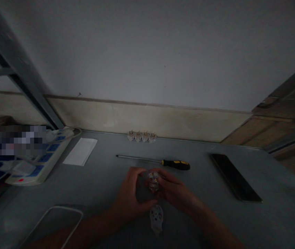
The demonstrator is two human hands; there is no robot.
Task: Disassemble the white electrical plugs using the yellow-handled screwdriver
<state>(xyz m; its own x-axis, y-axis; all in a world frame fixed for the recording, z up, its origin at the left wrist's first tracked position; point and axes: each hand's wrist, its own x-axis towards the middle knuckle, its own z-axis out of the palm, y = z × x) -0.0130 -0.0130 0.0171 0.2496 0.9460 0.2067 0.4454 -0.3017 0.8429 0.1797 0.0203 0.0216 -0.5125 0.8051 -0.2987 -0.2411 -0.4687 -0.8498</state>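
My right hand point(172, 186) holds a clear plastic electrical plug point(153, 182), with coppery metal parts showing inside it. The fingertips and thumb are closed on its right side. Curved around the left side of the plug, my left hand point(132, 197) has its thumb and fingers spread apart, with a gap between palm and plug. I cannot tell whether its fingertips touch the plug. Just below the hands, a clear plug cover point(156, 218) with holes in it lies on the grey table point(106, 186). A screwdriver point(175, 164) with a black and yellow handle lies beyond the hands, its tip to the left.
Several clear plugs point(141, 137) stand in a row against the wall, prongs up. At the right lies a dark phone-like slab point(235, 178). A white paper point(81, 151) and a white power strip point(46, 159) are at left, near a pale cable point(67, 207).
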